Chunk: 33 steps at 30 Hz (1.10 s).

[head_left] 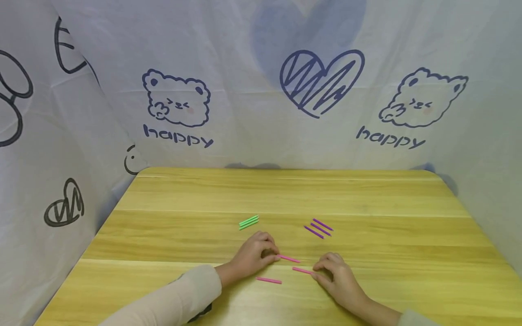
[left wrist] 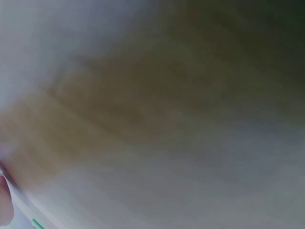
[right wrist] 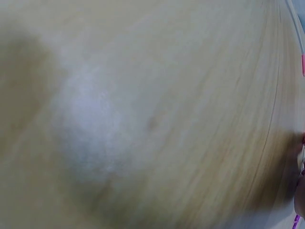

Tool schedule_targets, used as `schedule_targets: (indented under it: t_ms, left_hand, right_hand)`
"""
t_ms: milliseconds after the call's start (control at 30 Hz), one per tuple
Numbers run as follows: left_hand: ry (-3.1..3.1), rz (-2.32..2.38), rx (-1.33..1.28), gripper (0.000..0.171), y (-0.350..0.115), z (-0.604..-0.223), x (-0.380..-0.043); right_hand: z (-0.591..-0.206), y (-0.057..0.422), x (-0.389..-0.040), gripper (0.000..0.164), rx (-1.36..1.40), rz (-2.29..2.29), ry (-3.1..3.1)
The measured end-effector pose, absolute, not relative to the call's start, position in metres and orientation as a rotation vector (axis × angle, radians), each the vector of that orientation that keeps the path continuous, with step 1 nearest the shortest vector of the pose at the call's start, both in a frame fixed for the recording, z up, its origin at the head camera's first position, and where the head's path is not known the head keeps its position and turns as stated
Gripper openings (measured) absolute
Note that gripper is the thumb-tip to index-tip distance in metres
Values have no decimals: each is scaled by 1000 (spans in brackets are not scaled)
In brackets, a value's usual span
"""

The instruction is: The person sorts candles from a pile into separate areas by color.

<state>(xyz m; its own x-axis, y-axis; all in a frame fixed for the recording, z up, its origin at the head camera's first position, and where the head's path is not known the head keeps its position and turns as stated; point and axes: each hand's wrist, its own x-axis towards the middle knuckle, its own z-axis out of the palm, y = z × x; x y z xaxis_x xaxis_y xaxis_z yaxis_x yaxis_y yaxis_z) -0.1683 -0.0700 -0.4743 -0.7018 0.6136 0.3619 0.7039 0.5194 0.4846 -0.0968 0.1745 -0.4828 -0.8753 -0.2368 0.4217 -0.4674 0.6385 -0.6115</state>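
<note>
In the head view, my left hand [head_left: 254,256] pinches the left end of a thin, candle-like pink stick [head_left: 290,259] between thumb and fingers. My right hand [head_left: 338,278] pinches the right end of another pink stick [head_left: 302,270], just nearer to me. The two sticks point toward each other, apart and roughly parallel. A third pink stick [head_left: 268,280] lies on the wooden table, in front of the left wrist. Only a fingertip [left wrist: 5,202] shows at the left wrist view's edge. The right wrist view has part of a finger [right wrist: 300,195] at its right edge.
Green sticks [head_left: 248,222] lie side by side beyond my left hand. Three purple sticks [head_left: 318,228] rest slanted beyond my right hand. The wooden table [head_left: 163,235] ends at a white printed curtain [head_left: 244,113] behind and at both sides.
</note>
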Motion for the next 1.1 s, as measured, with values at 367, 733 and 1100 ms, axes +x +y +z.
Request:
schedule_targets:
  t_ms: [367, 733, 1100]
  left_hand:
    - [-2617, -926, -1116, 8, -68, -476, -168]
    - [-2625, -909, -1112, 7, -68, -477, -169]
    - [-2593, -884, -1118, 7, -72, -477, -169]
  right_hand:
    - [-485, 175, -98, 17, 576, 1076, -2540]
    - [-485, 175, -96, 21, 636, 952, -2503]
    - [-482, 179, -87, 48, 822, 670, -2540]
